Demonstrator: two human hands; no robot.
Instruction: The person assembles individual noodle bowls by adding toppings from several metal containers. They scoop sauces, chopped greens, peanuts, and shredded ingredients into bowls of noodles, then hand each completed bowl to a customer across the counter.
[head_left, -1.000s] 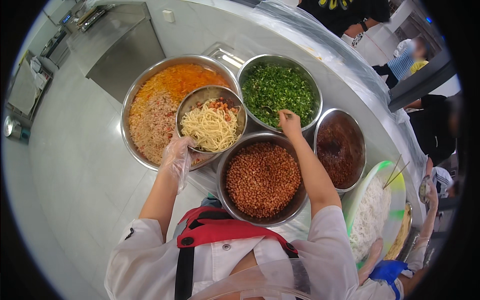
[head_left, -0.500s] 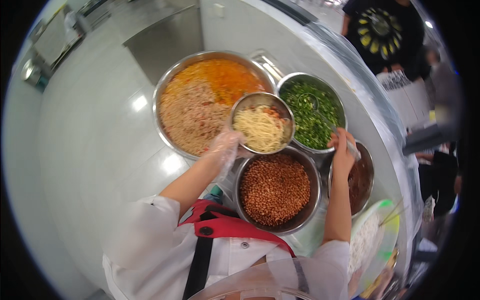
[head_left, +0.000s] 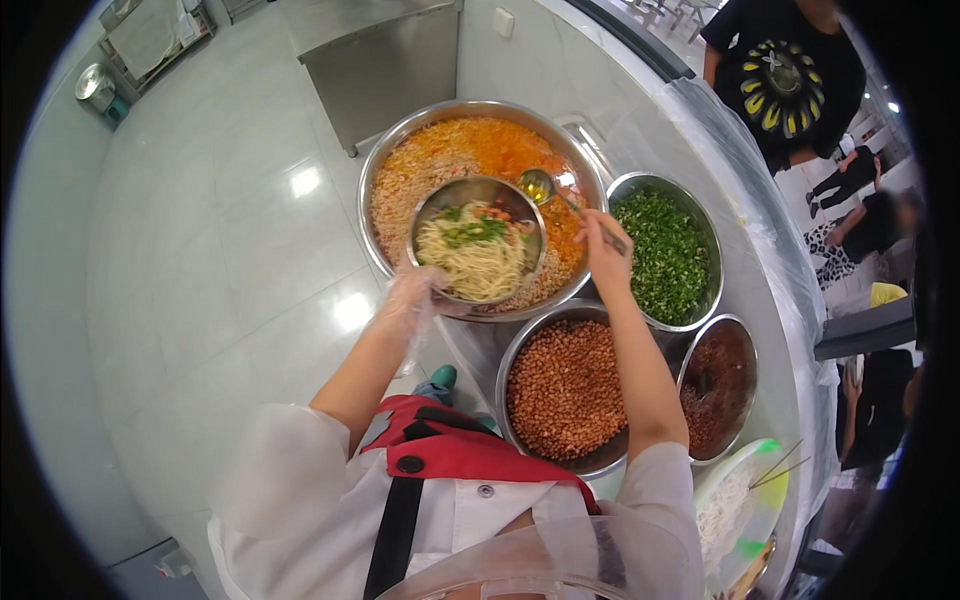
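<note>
My left hand (head_left: 413,292), in a clear plastic glove, grips the lower left rim of a small steel bowl (head_left: 477,188). Pale noodles (head_left: 470,265) lie in it, topped with chopped greens (head_left: 473,233) and some reddish bits. The bowl is held over a large steel basin (head_left: 366,200) of minced, crumbly filling and orange oily sauce (head_left: 500,140). My right hand (head_left: 604,248) is closed around the handle of a ladle (head_left: 537,186). The ladle's cup, with yellowish liquid in it, is just beyond the small bowl's right rim, over the sauce.
Right of the basin stands a steel bowl of chopped greens (head_left: 665,255). Nearer are a bowl of reddish-brown beans or nuts (head_left: 565,390) and one with dark sauce (head_left: 710,400). A green-white tub (head_left: 770,480) holds white strands and sticks. People stand beyond the plastic-covered counter edge (head_left: 740,160).
The ladle has moved left from the greens bowl to above the orange sauce. Chopped greens now top the noodles. The small bowl has shifted left over the basin. My view has shifted too.
</note>
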